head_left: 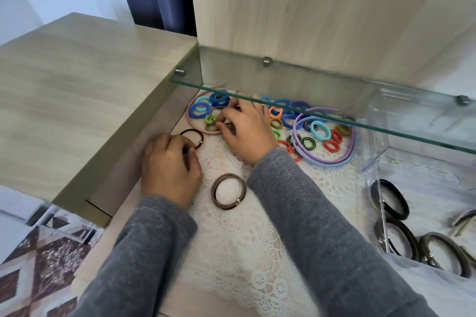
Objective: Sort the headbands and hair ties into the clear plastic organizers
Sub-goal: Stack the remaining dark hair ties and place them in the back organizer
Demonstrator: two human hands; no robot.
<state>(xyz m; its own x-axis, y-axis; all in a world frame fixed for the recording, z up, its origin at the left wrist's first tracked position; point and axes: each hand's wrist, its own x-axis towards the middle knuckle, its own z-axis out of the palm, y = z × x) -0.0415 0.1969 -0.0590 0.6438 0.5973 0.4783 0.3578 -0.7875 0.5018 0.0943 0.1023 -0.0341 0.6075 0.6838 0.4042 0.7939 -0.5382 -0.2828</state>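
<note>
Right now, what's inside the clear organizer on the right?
One black hair tie and several brown hair ties lie inside the clear organizer; its right part runs off frame.

Two hands (170, 165) (247, 131), three headbands (332, 162), at least six large dark ties (228, 192), about twenty-five small coloured ties (320, 130)

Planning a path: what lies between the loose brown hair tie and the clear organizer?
Head view: the grey right sleeve crosses the lace cloth between them.

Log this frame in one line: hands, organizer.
left hand pinches black hair tie | right hand in coloured tie pile, grasp unclear | brown tie loose on mat | organizer holds dark ties
</note>
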